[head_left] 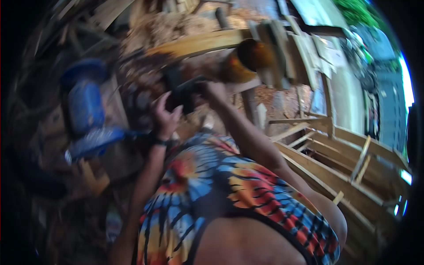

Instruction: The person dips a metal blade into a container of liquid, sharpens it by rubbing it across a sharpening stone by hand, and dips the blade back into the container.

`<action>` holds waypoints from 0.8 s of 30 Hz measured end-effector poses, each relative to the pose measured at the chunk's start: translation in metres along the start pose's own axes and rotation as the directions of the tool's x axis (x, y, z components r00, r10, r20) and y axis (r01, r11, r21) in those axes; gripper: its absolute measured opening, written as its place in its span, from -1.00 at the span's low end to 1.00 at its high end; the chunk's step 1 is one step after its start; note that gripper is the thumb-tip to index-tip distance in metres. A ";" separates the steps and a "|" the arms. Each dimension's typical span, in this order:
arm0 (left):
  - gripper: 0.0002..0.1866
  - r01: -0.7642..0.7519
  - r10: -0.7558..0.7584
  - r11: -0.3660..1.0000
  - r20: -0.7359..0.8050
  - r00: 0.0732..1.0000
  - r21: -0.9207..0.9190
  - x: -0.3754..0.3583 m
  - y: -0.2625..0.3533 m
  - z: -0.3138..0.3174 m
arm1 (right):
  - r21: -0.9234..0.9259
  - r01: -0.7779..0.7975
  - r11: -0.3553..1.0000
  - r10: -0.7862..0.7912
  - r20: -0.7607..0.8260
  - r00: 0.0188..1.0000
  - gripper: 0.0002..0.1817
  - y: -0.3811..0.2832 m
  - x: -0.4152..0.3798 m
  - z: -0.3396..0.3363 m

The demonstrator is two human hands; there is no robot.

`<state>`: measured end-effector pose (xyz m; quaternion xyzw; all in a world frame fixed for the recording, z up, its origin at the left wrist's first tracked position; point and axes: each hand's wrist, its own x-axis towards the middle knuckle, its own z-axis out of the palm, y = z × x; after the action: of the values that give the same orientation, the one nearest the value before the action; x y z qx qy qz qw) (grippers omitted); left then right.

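My right hand [215,93] is closed around one end of a dark, blocky object [185,90], which looks like a tool but is too blurred to name. Just left of it, my left hand [165,117] is raised with its thumb and fingers apart, holding nothing. A dark band circles the left wrist. Behind the dark object lies a long yellowish piece of wood [198,44]. To its right is a rounded orange-brown piece [240,66] with a dark round opening.
At left stands a blue cylinder with wide flanged ends [86,106]. Upright boards [282,53] lean at the upper right. A wooden frame with slats [340,154] fills the right side. Shavings or debris [172,26] cover the ground at the back.
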<state>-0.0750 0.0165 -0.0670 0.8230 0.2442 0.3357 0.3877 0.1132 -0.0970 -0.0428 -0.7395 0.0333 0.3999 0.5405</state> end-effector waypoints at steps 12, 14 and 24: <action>-0.44 0.041 -0.042 0.999 0.087 0.995 0.006 -0.003 -0.006 0.014 | 0.101 -0.043 0.994 0.053 -0.096 0.994 -0.42 0.020 -0.026 0.018; -0.50 0.136 -0.146 0.988 0.147 0.978 0.072 -0.001 -0.003 0.015 | -0.005 -0.064 0.998 0.064 -0.044 0.997 -0.40 0.019 -0.029 0.012; -0.52 0.126 -0.144 0.959 0.054 0.988 0.253 0.003 0.009 0.029 | -0.558 0.587 0.587 -0.486 0.338 0.806 -0.45 0.003 -0.018 -0.048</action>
<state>-0.0499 -0.0004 -0.0722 0.8581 0.3259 0.2456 0.3118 0.1260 -0.1454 -0.0293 -0.8201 -0.3701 0.2582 0.3518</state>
